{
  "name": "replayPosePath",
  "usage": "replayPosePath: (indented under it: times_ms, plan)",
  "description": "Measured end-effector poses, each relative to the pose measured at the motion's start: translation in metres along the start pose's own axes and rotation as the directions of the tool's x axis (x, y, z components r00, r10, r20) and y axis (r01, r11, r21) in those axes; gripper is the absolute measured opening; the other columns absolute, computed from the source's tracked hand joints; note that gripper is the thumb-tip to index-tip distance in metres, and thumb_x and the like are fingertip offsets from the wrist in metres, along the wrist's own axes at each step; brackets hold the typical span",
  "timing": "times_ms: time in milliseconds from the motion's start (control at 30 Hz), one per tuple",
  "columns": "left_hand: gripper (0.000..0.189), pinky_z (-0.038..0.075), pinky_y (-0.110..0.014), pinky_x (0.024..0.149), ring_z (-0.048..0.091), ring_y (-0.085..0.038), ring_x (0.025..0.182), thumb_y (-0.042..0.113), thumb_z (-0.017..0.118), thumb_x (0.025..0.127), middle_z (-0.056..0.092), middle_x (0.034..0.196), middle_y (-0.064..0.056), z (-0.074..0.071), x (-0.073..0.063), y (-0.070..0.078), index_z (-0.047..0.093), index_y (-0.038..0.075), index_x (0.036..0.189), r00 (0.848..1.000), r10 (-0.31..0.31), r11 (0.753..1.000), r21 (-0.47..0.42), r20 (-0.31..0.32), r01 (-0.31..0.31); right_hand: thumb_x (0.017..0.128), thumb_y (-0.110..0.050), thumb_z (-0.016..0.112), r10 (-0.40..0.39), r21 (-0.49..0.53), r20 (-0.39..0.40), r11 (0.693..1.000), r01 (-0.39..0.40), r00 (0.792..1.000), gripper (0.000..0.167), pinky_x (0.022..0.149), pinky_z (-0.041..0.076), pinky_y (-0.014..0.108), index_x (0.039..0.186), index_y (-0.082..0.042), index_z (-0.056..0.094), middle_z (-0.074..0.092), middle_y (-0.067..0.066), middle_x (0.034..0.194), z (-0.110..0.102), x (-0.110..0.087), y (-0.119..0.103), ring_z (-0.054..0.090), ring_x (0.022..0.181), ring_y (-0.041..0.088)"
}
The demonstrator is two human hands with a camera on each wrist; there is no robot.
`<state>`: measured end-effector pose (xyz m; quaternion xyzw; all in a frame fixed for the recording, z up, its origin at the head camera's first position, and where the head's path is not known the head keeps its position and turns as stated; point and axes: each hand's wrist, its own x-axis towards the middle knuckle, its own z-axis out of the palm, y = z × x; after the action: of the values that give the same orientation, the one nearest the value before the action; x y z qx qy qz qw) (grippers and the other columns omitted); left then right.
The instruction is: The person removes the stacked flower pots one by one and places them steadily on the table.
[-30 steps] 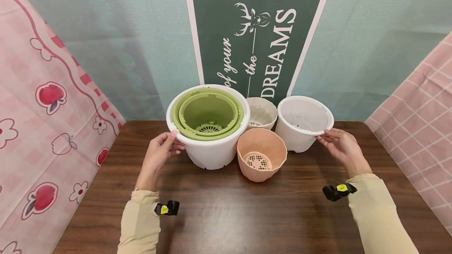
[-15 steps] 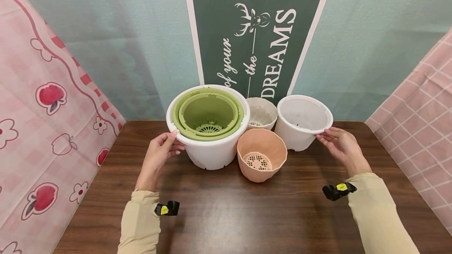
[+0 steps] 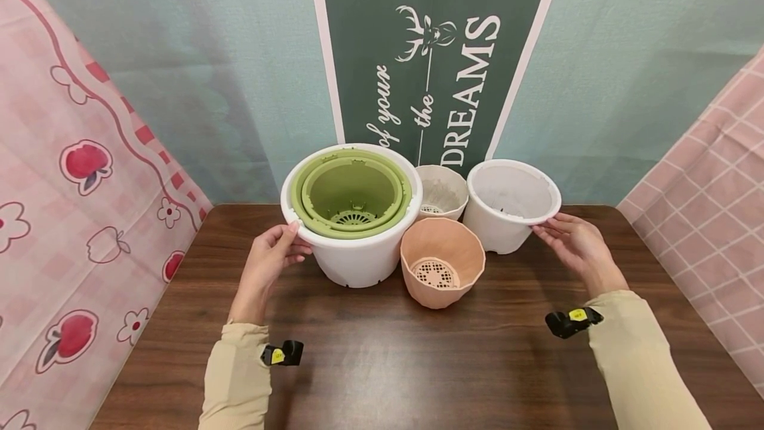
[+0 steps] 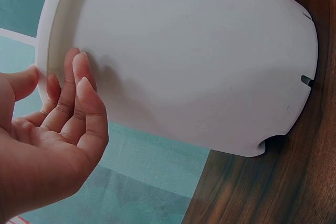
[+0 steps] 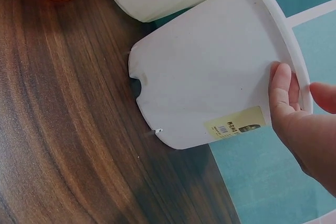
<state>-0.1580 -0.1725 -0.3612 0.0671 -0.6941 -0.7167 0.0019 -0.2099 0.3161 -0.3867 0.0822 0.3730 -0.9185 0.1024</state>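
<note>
My left hand (image 3: 271,254) pinches the near left rim of a large white plastic flowerpot (image 3: 355,261). In the left wrist view the thumb (image 4: 23,83) is on the rim's outer edge and the fingers lie under it. Nested inside that pot are two green pots (image 3: 352,184), one within the other. At the right, my right hand (image 3: 579,244) grips the rim of a smaller white flowerpot (image 3: 495,231) between thumb and fingers. A yellowish label (image 5: 236,123) on its side shows in the right wrist view. Both white pots stand upright on the wooden table.
A peach faceted pot (image 3: 431,294) stands between the white pots, nearer to me. Behind it is a cream pot (image 3: 444,184), partly hidden. A patterned teal cloth (image 3: 239,85) hangs behind the table (image 3: 382,357), with pink cloths at both sides.
The smaller white pot has slid slightly back and to the left, with my right hand on its rim. My left hand and the large pot have stayed in place.
</note>
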Motion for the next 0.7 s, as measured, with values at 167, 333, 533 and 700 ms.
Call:
replayPosePath:
  times_ms: [167, 333, 533, 700]
  plan:
    - [0.025, 0.050, -0.021, 0.061, 0.062, -0.010, 0.066, 0.025, 0.049, 0.095, 0.062, 0.070, 0.000, 0.0001, -0.0008, 0.0006, 0.053, 0.001, 0.089, 1.000, -0.003, 1.000, 0.000, 0.002, 0.003, 0.092, 0.009, 0.043, 0.030, -0.017, -0.005, 0.999, -0.030, 1.000, 0.050, 0.092, 0.043, 0.036, 0.137, 0.000, 0.024, 0.058, 0.016, 0.094, 0.0009, -0.0010, -0.0023, 0.061, 0.087, 0.028]
    - [0.025, 0.050, -0.021, 0.060, 0.062, -0.010, 0.066, 0.025, 0.048, 0.096, 0.063, 0.070, 0.000, -0.0003, -0.0013, 0.0003, 0.053, 0.001, 0.088, 1.000, -0.004, 1.000, -0.004, 0.001, 0.004, 0.094, 0.008, 0.038, 0.078, -0.023, 0.035, 0.997, -0.078, 0.996, 0.021, 0.088, 0.046, 0.038, 0.092, 0.008, 0.059, 0.059, 0.022, 0.092, -0.0016, -0.0028, -0.0055, 0.061, 0.090, 0.032]
    - [0.026, 0.050, -0.021, 0.061, 0.062, -0.010, 0.067, 0.025, 0.049, 0.095, 0.062, 0.070, 0.000, -0.0008, -0.0008, 0.0006, 0.053, 0.000, 0.090, 1.000, 0.001, 1.000, 0.006, 0.007, -0.001, 0.094, 0.007, 0.038, 0.114, -0.082, 0.042, 0.991, -0.110, 0.993, 0.022, 0.085, 0.048, 0.040, 0.089, 0.009, 0.059, 0.058, 0.023, 0.089, -0.0034, -0.0059, -0.0090, 0.061, 0.086, 0.034]
    - [0.027, 0.050, -0.021, 0.061, 0.062, -0.010, 0.067, 0.025, 0.048, 0.096, 0.062, 0.070, 0.000, -0.0005, 0.0001, -0.0002, 0.052, -0.001, 0.092, 1.000, -0.004, 1.000, 0.004, 0.004, 0.004, 0.095, 0.004, 0.039, 0.123, -0.197, 0.057, 0.974, -0.110, 0.991, 0.024, 0.078, 0.051, 0.040, 0.085, 0.008, 0.062, 0.062, 0.020, 0.085, -0.0028, -0.0069, -0.0101, 0.063, 0.083, 0.032]
